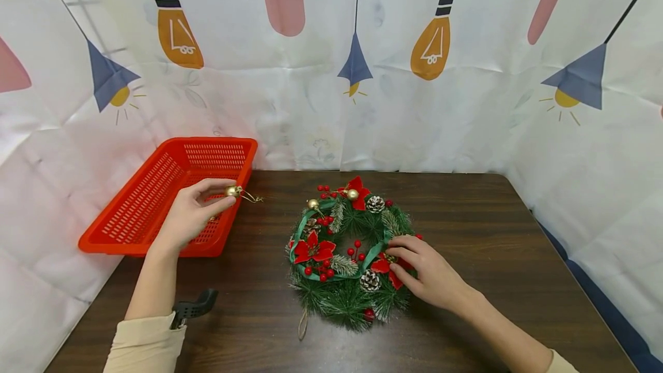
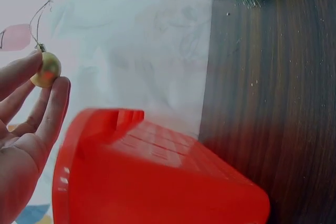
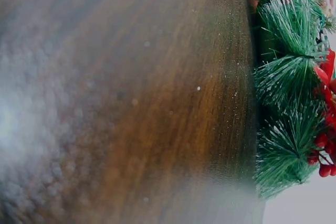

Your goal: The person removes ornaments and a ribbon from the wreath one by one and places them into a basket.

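Observation:
My left hand (image 1: 189, 214) pinches a small gold ball ornament (image 1: 234, 191) between thumb and fingers, above the right side of a red plastic basket (image 1: 238, 151). A thin gold string loop trails from the ornament's cap. In the left wrist view the same gold ball (image 2: 47, 70) sits at the fingertips. On the table lies a green Christmas wreath (image 1: 347, 304) with red flowers, berries, pine cones, a green ribbon and gold balls. My right hand (image 1: 427, 275) rests on its right side, with thumb and fingers spread over a red flower (image 1: 382, 265).
The basket stands at the table's back left, by the curtain (image 1: 311, 114) printed with lamps and bulbs. A string loop (image 1: 303, 326) sticks out from the wreath's lower left onto the dark wooden table (image 1: 492, 229). A black strap mount (image 1: 195, 307) sits at the left wrist.

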Demonstrator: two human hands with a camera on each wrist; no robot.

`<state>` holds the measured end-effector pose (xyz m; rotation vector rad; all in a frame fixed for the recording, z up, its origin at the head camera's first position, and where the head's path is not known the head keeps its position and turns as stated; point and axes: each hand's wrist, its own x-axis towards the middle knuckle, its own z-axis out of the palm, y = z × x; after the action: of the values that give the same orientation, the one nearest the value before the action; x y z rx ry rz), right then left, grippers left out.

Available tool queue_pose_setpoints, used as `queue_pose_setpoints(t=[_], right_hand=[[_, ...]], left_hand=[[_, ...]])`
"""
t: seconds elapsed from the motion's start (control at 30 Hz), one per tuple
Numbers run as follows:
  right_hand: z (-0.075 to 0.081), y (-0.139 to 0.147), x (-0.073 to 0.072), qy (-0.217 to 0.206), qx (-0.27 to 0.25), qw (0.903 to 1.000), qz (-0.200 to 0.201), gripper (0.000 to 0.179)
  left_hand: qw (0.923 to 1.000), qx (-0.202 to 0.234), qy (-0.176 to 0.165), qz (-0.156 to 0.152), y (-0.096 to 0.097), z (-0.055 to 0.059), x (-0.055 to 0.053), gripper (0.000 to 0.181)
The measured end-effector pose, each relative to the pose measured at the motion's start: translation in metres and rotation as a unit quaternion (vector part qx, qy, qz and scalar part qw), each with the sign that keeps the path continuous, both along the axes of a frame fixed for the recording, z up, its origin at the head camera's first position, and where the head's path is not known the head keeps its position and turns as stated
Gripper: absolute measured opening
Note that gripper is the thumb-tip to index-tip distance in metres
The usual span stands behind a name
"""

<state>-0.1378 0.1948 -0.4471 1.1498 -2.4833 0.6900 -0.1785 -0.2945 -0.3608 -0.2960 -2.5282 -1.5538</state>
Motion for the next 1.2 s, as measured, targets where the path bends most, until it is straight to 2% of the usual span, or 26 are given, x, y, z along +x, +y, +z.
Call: queue_pose_setpoints(t=[0.23, 0.47, 0.87, 1.03, 1.2], right_hand=[[0.0, 0.0, 0.0, -0.006, 0.004, 1.0, 0.0, 0.026], [0.0, 0.0, -0.001, -0.006, 0.0, 1.0, 0.004, 0.026], [0.0, 0.0, -0.002, 0.009, -0.003, 0.9999, 0.006, 0.028], [-0.001, 0.0, -0.002, 0.012, -0.003, 0.9999, 0.007, 0.028], [0.0, 0.0, -0.002, 0.007, -0.003, 0.9999, 0.008, 0.028]], left_hand=[[0.9995, 0.026, -0.009, 0.014, -0.014, -0.006, -0.002, 0.042], [0.9983, -0.02, -0.006, 0.054, -0.033, -0.013, -0.003, 0.043], [0.9929, -0.056, -0.016, 0.103, -0.054, -0.016, 0.001, 0.046], [0.9878, -0.077, -0.034, 0.131, -0.059, -0.017, 0.002, 0.049], [0.9815, -0.092, -0.067, 0.154, -0.06, -0.019, 0.003, 0.051]])
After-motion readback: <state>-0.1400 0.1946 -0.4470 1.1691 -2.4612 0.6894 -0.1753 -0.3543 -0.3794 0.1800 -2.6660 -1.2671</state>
